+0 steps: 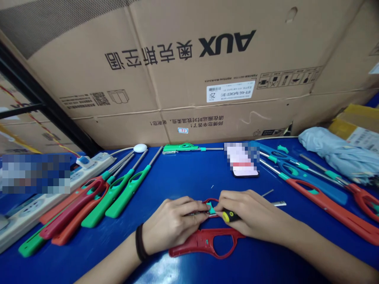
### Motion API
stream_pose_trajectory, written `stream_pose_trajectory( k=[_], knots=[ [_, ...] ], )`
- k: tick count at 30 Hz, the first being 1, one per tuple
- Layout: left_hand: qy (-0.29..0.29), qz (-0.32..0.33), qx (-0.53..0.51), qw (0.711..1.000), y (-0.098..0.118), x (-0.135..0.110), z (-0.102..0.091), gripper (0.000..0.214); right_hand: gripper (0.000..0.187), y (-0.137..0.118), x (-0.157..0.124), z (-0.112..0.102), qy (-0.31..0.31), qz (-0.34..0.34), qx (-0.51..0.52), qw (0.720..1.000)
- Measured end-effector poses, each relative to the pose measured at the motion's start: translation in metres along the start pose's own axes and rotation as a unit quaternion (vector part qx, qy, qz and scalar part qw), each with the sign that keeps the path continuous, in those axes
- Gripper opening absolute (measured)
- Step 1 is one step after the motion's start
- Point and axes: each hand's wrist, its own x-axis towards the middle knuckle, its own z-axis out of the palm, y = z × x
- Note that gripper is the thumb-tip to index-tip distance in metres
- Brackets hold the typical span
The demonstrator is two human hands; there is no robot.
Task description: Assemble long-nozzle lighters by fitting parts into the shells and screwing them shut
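The fingers of my left hand [177, 221] are closed over the body of an opened red gas lighter [211, 199], mostly hidden beneath them. My right hand [250, 213] pinches at the small teal trigger [211, 208] in that lighter's ring. Tucked into the same hand is a screwdriver [230, 215] with a yellow and black handle; a metal shaft shows beyond the knuckles. Just below both hands, the loose red half shell [197, 241] lies on the blue table, its finger loop toward the right.
Several red and green lighters [127, 193] lie left, beside a white power strip [89, 173]. A green lighter [180, 148] and a phone [244, 161] lie at the back. Red and blue lighters [331, 205] spread right, near a grey plastic bag [334, 152]. A cardboard box [177, 90] stands behind.
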Motion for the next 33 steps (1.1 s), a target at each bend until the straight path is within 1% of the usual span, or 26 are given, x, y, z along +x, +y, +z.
stream_pose_trajectory(
  k=[3,5,10,12,15,17,21,26,29,33],
  knots=[
    [0.007,0.001,-0.001,1.000,0.000,0.000,0.001,0.024,0.022,0.002,0.001,0.000,0.035,-0.010,-0.011,0.999],
    [0.006,-0.004,-0.004,1.000,0.000,0.000,0.000,0.023,0.022,0.002,0.000,0.001,0.048,-0.018,-0.026,0.998],
    [0.001,-0.030,-0.016,0.999,0.003,0.000,-0.002,0.021,0.020,-0.008,-0.002,0.003,0.023,-0.029,-0.096,0.995],
    [0.001,-0.037,-0.022,0.999,0.003,0.000,-0.002,0.021,0.025,-0.013,-0.002,0.008,0.026,-0.042,-0.142,0.989],
    [-0.003,-0.039,-0.031,0.999,0.003,-0.001,-0.001,0.022,0.029,-0.019,-0.003,0.016,0.042,-0.068,-0.229,0.970],
    [-0.007,-0.039,-0.039,0.998,0.003,-0.001,-0.001,0.023,0.031,-0.021,-0.003,0.021,0.043,-0.078,-0.263,0.961],
    [-0.024,-0.041,-0.051,0.998,0.002,0.001,-0.004,0.025,0.024,-0.024,-0.003,0.022,0.032,-0.093,-0.261,0.960],
    [-0.044,-0.030,-0.064,0.996,0.002,0.004,-0.009,0.029,0.021,-0.030,0.001,0.017,-0.002,-0.086,-0.275,0.958],
    [-0.056,-0.021,-0.072,0.996,0.000,0.003,-0.010,0.037,0.019,-0.029,0.004,0.012,-0.018,-0.091,-0.237,0.967],
    [-0.055,-0.014,-0.069,0.996,-0.001,0.002,-0.011,0.037,0.029,-0.019,0.002,0.005,-0.012,-0.067,-0.176,0.982]
  ],
)
